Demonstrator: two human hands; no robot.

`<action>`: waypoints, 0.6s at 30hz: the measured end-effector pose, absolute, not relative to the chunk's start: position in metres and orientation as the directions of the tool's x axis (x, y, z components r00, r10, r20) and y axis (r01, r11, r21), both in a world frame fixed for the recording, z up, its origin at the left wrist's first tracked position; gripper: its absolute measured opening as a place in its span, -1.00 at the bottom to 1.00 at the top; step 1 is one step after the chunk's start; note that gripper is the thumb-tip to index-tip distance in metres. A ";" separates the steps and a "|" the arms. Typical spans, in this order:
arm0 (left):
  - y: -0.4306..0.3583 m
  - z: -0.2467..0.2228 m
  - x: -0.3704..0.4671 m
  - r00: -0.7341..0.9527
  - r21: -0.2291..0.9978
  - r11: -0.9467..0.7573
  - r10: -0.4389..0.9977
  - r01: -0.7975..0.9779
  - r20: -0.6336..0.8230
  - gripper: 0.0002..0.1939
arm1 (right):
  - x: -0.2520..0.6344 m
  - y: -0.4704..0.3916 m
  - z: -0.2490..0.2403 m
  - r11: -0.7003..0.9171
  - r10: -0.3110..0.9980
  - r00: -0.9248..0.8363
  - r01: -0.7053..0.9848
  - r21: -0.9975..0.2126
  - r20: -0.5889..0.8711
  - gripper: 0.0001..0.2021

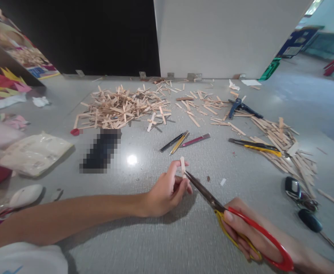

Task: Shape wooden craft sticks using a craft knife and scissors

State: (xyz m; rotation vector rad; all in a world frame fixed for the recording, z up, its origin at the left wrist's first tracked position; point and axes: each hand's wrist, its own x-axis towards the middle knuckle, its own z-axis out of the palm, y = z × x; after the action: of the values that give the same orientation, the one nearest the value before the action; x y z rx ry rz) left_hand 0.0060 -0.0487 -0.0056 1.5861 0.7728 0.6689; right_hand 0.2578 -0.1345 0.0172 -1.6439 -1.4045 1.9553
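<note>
A small pale wooden stick piece stands upright between the fingers of my left hand, near the middle of the grey table. My right hand is wrapped round the red and yellow handles of a pair of scissors. The dark blades point up and left, nearly closed, with their tips at the stick piece beside my left fingertips. Whether the tips touch the wood I cannot tell.
Behind my hands lie tweezers, a large pile of wooden sticks and dark blue pliers. At right are a cutter, more sticks and keys. A plastic packet and white mouse are left. Upright panels stand behind.
</note>
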 end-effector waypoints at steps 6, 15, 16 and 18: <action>-0.050 -0.011 0.008 0.625 0.998 -0.019 0.780 0.065 -0.026 -0.40 | 0.252 -0.133 0.020 -0.467 0.704 -0.376 0.393 -0.792 -0.602 -0.20; -0.052 -0.013 0.008 0.622 0.996 -0.040 0.782 0.081 -0.019 -0.48 | 0.251 -0.139 0.015 -0.515 0.693 -0.319 0.409 -0.754 -0.646 -0.20; -0.052 -0.012 0.008 0.620 0.995 -0.053 0.785 0.082 -0.009 -0.50 | 0.251 -0.139 0.015 -0.520 0.694 -0.309 0.409 -0.750 -0.650 -0.20; -0.051 -0.011 0.008 0.614 0.994 -0.074 0.789 0.084 0.007 -0.53 | 0.250 -0.139 0.016 -0.529 0.693 -0.296 0.411 -0.743 -0.657 -0.18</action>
State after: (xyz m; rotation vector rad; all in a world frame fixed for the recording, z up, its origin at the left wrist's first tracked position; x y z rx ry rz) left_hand 0.0076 -0.0515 -0.0105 1.5568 0.7557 0.6846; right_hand 0.2499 -0.1393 0.0159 -1.7162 -1.3911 1.9159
